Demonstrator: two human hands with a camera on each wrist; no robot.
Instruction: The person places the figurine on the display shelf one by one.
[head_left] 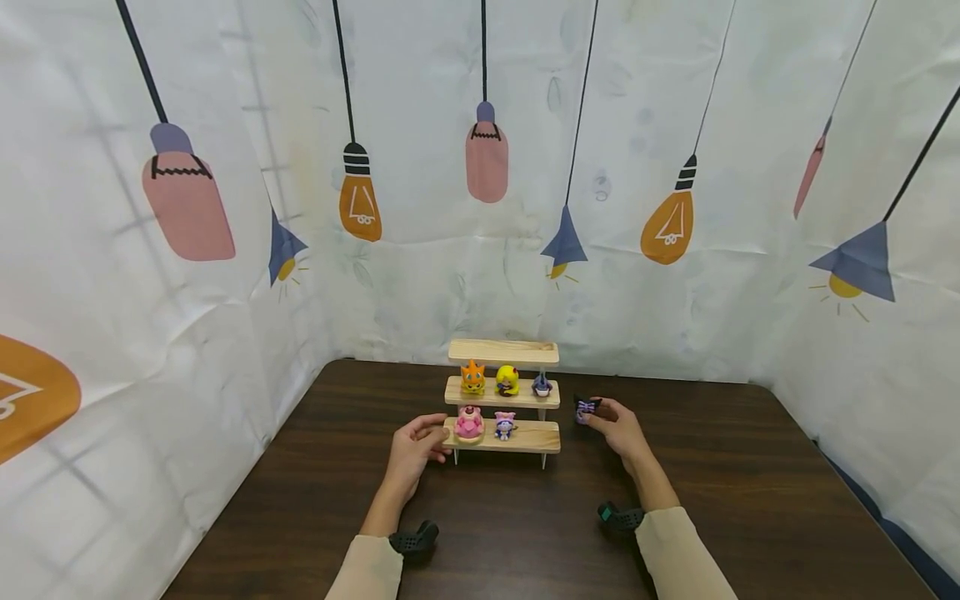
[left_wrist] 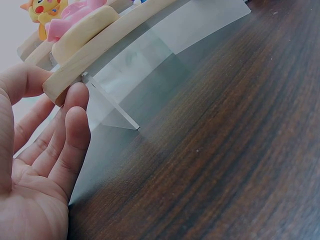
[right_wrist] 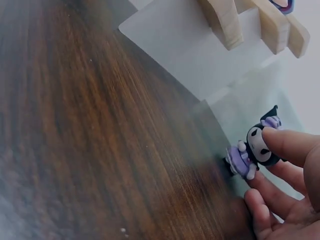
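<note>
A three-tier wooden display stand (head_left: pixel 502 433) with clear legs stands on the table. At the left end of its bottom tier, my left hand (head_left: pixel 417 446) pinches the board, with fingertips (left_wrist: pixel 77 95) under the edge in the left wrist view. To the right of the stand, my right hand (head_left: pixel 617 425) holds a small figurine (right_wrist: pixel 252 147) with a black hood, white face and purple dress between thumb and fingers. On the bottom tier sit a pink figurine (head_left: pixel 469 423) on a round base and a pink-and-purple figurine (head_left: pixel 504 425).
The middle tier carries an orange figurine (head_left: pixel 472 377), a yellow-haired figurine (head_left: pixel 507 381) and a dark blue figurine (head_left: pixel 542 384). Nothing stands on the top tier (head_left: pixel 504 352). Behind the dark wood table (head_left: pixel 720 483) hangs a white curtain (head_left: pixel 450 283) printed with lamps.
</note>
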